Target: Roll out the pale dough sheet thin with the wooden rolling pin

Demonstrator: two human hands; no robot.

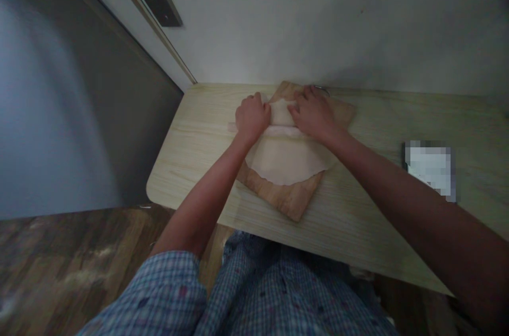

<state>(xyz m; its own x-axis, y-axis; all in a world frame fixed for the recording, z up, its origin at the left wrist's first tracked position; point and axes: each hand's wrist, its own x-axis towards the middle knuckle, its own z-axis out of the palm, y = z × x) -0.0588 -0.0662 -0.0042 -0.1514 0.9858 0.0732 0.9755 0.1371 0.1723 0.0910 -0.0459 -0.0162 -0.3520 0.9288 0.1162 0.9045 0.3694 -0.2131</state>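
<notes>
We're holding our left hand (pixel 253 116) and right hand (pixel 314 115) over the rolling pin (pixel 282 129), which is lying across flat dough (pixel 290 158) on the wooden board (pixel 296 199), on the desk (pixel 191 140); whether either grip is clamping, we can't tell.

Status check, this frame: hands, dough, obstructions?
Left hand and right hand over rolling pin; dough sheet spread on wooden board; pixelated object off right, apart from board.

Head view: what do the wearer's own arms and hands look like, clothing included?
The left sleeve is blue-and-white check with scattered small dark and reddish marks, ending near the elbow. The garment over the body has a similar check. No sleeve shows on the right arm. The left hand and right hand are ungloved, with no watch visible.
</notes>
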